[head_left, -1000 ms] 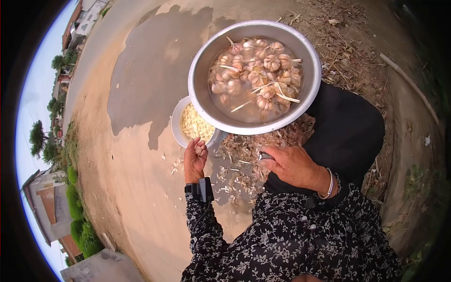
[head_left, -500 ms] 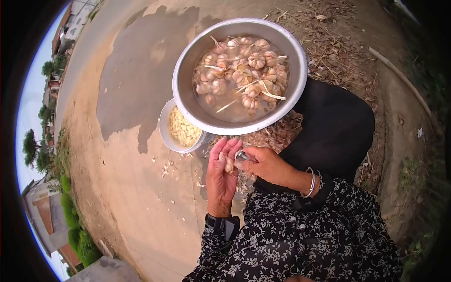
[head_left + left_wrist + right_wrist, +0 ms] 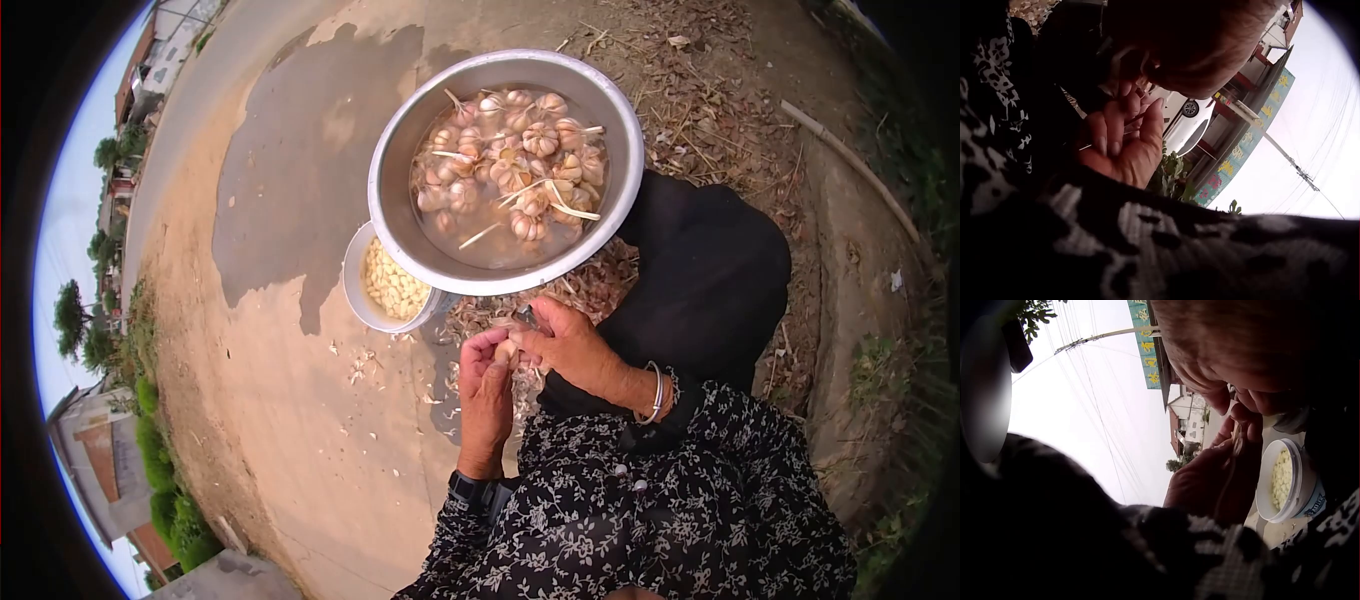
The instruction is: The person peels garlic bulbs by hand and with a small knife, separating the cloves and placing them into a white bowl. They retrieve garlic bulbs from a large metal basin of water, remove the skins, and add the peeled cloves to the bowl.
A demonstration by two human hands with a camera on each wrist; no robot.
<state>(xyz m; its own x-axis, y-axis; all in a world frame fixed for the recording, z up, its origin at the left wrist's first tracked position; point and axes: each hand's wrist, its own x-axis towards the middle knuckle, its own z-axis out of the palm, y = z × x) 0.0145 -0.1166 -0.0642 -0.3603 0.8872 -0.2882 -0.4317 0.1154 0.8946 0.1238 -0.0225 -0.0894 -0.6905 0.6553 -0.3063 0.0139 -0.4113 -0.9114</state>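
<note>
In the head view my left hand (image 3: 487,395) holds a pale garlic clove (image 3: 511,352) at its fingertips. My right hand (image 3: 582,358) meets it there, thumb against the clove, and grips a small dark metallic tool (image 3: 525,316) mostly hidden by the fingers. Just beyond the hands stands a wide metal basin (image 3: 395,245), where garlic bulbs (image 3: 540,140) with some stalks sit in cloudy water. A white bucket (image 3: 352,290) beside the basin contains peeled cloves (image 3: 392,283). Both wrist views show the two hands' fingers together in shadow.
Garlic skins (image 3: 590,285) litter the ground below the basin, with more scraps (image 3: 362,365) near the bucket. A black-clothed knee (image 3: 710,270) rises right of the basin. Dry leaves (image 3: 700,110) and a long stick (image 3: 850,155) lie on the right. A wet patch (image 3: 290,170) darkens the paving.
My left hand has come from beside the bucket to the right, meeting my right hand, which has shifted slightly left. Both hands now work at the clove, slightly nearer the body than half a second ago.
</note>
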